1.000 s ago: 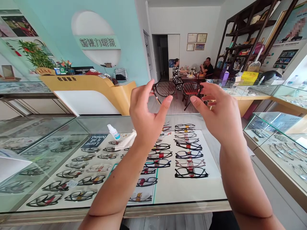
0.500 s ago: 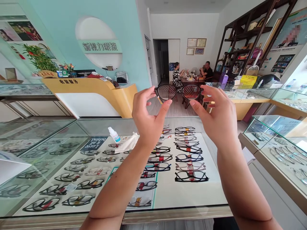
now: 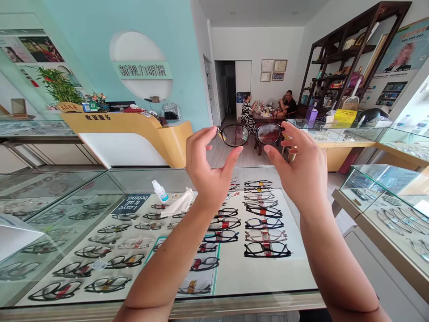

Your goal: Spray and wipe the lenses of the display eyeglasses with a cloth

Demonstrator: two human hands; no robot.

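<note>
A pair of round, dark-framed glasses (image 3: 236, 135) with lightly tinted lenses is held up in front of me, well above the glass counter. My left hand (image 3: 209, 167) grips its left end with the fingers, the thumb apart below the left lens. At the opposite end, my right hand (image 3: 301, 167) has its fingers closed on the frame, with the thumb under the right lens. Beneath my arms, rows of eyeglasses (image 3: 267, 249) lie in the display case. A white spray bottle (image 3: 160, 192) and a pale cloth (image 3: 177, 203) rest on the glass top, left of my left hand.
The glass display counter (image 3: 261, 293) spans the foreground, and another glass case (image 3: 395, 201) stands at the right. A yellow-and-white reception desk (image 3: 174, 138) is beyond on the left. Two people sit at a table (image 3: 268, 117) far back, beside a dark shelf (image 3: 338, 56).
The striped pattern seen through both lenses is gone, and they look clearer. The glasses sit slightly lower in the picture, as does the background. Both hands keep their hold.
</note>
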